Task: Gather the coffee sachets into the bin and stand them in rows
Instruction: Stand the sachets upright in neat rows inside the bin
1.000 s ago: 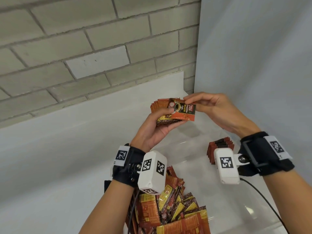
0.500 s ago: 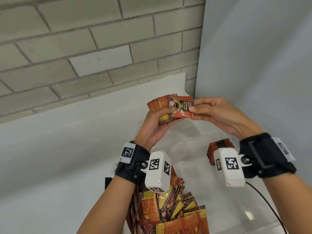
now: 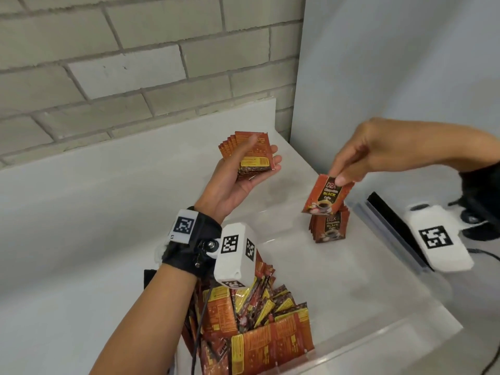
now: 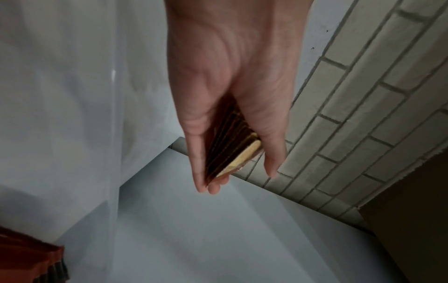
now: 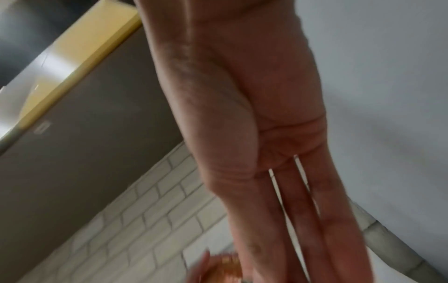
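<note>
Pinched 1 sachet in R hand just above standing row in clear bin; L hand gripped stack. I saw loose pile nearer, white counter, brick wall.

Bare forearms; black wrist straps carrying white camera housings with square black-and-white markers; apparently cabled.

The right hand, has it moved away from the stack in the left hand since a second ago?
Yes. The right hand has swung right and down, carrying one sachet from the left hand to just above the standing row in the clear bin.
</note>
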A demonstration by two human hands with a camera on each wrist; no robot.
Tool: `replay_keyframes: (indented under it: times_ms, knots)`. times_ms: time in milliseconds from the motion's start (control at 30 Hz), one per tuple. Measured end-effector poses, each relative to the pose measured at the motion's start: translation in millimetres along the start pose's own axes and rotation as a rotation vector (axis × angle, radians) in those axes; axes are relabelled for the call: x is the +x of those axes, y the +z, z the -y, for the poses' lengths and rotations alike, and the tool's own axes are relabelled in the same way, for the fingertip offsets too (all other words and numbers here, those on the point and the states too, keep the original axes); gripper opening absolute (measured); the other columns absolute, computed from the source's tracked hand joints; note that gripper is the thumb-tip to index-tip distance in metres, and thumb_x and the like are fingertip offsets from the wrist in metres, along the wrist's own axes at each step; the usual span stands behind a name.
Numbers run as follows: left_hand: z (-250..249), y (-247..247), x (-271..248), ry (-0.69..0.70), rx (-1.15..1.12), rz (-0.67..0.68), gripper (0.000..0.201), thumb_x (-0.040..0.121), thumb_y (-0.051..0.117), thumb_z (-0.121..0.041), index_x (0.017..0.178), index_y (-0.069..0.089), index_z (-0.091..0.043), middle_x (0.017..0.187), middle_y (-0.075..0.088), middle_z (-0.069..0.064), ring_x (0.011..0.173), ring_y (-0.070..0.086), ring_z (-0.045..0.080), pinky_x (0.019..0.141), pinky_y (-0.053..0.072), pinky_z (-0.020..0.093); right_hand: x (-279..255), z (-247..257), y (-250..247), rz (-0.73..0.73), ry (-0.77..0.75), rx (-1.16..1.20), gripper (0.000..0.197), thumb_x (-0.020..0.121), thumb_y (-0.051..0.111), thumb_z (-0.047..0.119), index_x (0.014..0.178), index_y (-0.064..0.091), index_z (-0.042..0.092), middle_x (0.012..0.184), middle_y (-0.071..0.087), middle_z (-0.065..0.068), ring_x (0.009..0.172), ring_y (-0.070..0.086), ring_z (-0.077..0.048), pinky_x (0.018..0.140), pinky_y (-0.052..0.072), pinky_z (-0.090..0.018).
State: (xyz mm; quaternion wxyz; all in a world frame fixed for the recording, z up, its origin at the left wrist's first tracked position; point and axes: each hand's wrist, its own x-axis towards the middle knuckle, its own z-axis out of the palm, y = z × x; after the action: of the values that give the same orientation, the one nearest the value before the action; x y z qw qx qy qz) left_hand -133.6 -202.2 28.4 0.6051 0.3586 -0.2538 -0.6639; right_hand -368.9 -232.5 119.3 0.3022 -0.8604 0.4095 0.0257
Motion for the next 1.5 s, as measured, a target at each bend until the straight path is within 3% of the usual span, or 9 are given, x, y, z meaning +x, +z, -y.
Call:
replay_keyframes:
  times_ms: [100, 200, 300, 433, 667, 800, 967, 1067, 1500]
  knots:
    - [1.0, -0.5, -0.3, -0.006, 0.003, 0.001, 0.035, 0.092, 0.059, -0.021, 0.119, 0.057, 0.001, 0.104, 0.069, 0.023, 0.096, 0.069, 0.035, 0.086, 0.057, 0.044, 8.8, 3.7, 14.3, 0.114, 0.042, -0.231, 0.013, 0.082, 0.073, 0.025, 0.092, 0.076, 0.034, 0.065, 0.068, 0.022, 0.069, 0.066, -0.006, 0.062, 0.043, -0.008]
    - [0.4, -1.9, -1.1, -0.005, 0.002, 0.004, 0.032, 0.093, 0.058, -0.02, 0.117, 0.058, 0.001, 0.106, 0.069, 0.024, 0.098, 0.068, 0.035, 0.087, 0.056, 0.045, 17.3, 6.1, 31.1, 0.18, 0.075, -0.379, 0.015, 0.085, 0.07, 0.022, 0.097, 0.076, 0.026, 0.082, 0.074, 0.011, 0.079, 0.068, -0.011, 0.068, 0.046, -0.016]
    - [-1.0, -2.9, -1.9, -0.003, -0.005, 0.011, 0.03, 0.093, 0.058, -0.02, 0.115, 0.059, 0.0, 0.105, 0.069, 0.024, 0.098, 0.069, 0.035, 0.087, 0.057, 0.044, 22.6, 3.0, 43.5, 0.187, 0.127, -0.43, 0.016, 0.085, 0.07, 0.021, 0.099, 0.076, 0.022, 0.088, 0.074, 0.003, 0.082, 0.068, -0.013, 0.067, 0.047, -0.016]
    - [-1.1, -2.9, -1.1, 0.0, -0.001, 0.002, 0.032, 0.093, 0.059, -0.021, 0.115, 0.059, 0.001, 0.103, 0.07, 0.023, 0.095, 0.069, 0.034, 0.086, 0.057, 0.043, 24.8, -0.9, 51.5, 0.21, 0.141, -0.461, 0.015, 0.084, 0.071, 0.02, 0.097, 0.077, 0.02, 0.083, 0.072, 0.009, 0.081, 0.069, -0.013, 0.075, 0.052, -0.023]
    - [0.2, -1.7, -0.6, -0.031, -0.023, -0.012, 0.024, 0.094, 0.058, -0.016, 0.11, 0.059, 0.001, 0.107, 0.068, 0.023, 0.1, 0.068, 0.037, 0.089, 0.055, 0.047, 27.7, 0.9, 57.6, 0.231, 0.146, -0.59, 0.015, 0.086, 0.068, 0.019, 0.099, 0.076, 0.02, 0.082, 0.068, 0.011, 0.069, 0.059, -0.006, 0.057, 0.04, -0.013]
    - [-0.2, -1.9, -0.2, -0.044, -0.064, -0.019, 0.019, 0.093, 0.058, -0.01, 0.108, 0.059, 0.003, 0.101, 0.069, 0.023, 0.096, 0.069, 0.038, 0.087, 0.056, 0.049, 29.0, 1.0, 60.8, 0.226, 0.143, -0.641, 0.018, 0.086, 0.068, 0.018, 0.102, 0.074, 0.02, 0.1, 0.071, 0.006, 0.08, 0.06, -0.012, 0.054, 0.036, -0.012]
    - [0.8, -3.5, 0.2, -0.052, -0.042, -0.02, 0.016, 0.093, 0.056, -0.006, 0.106, 0.06, 0.002, 0.093, 0.071, 0.021, 0.094, 0.07, 0.036, 0.084, 0.057, 0.048, 28.8, 3.8, 65.1, 0.241, 0.137, -0.728, 0.017, 0.086, 0.068, 0.02, 0.102, 0.073, 0.02, 0.085, 0.05, 0.008, 0.077, 0.047, -0.011, 0.053, 0.032, -0.014]
    - [2.1, -5.0, 1.1, -0.049, -0.014, -0.027, 0.015, 0.091, 0.058, -0.005, 0.104, 0.061, 0.001, 0.095, 0.07, 0.02, 0.094, 0.069, 0.032, 0.084, 0.057, 0.047, 28.6, 5.7, 66.4, 0.242, 0.132, -0.749, 0.016, 0.086, 0.068, 0.019, 0.102, 0.072, 0.02, 0.09, 0.052, 0.007, 0.077, 0.047, -0.012, 0.053, 0.032, -0.015]
    - [5.4, -7.3, 2.9, -0.059, 0.098, -0.001, 0.018, 0.087, 0.063, -0.002, 0.104, 0.065, -0.008, 0.097, 0.072, 0.01, 0.093, 0.069, 0.023, 0.09, 0.055, 0.043, 24.3, 2.3, 67.2, 0.188, 0.081, -0.745, 0.009, 0.084, 0.066, 0.015, 0.091, 0.07, 0.02, 0.068, 0.033, 0.016, 0.073, 0.045, -0.014, 0.052, 0.031, -0.017]
